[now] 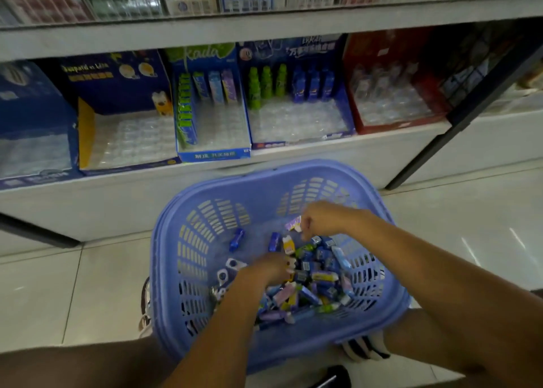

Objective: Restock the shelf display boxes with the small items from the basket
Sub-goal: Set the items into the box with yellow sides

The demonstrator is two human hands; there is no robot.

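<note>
Right hand (318, 220) pinches a small lilac packet (293, 222), far-left of it the blue cardboard display box (214, 154); grip of left hand (271, 267) indiscernible.

Open room lies over the tray fronts of the display boxes (296, 121) along the front edge of the shelf (382, 152). Bottles (266, 86) and packs (219, 86) stand at their backs, and the upper shelf board (264, 26) overhangs. In the basket (199, 232) the far left corner is bare; small items (317, 279) crowd its near right.
</note>
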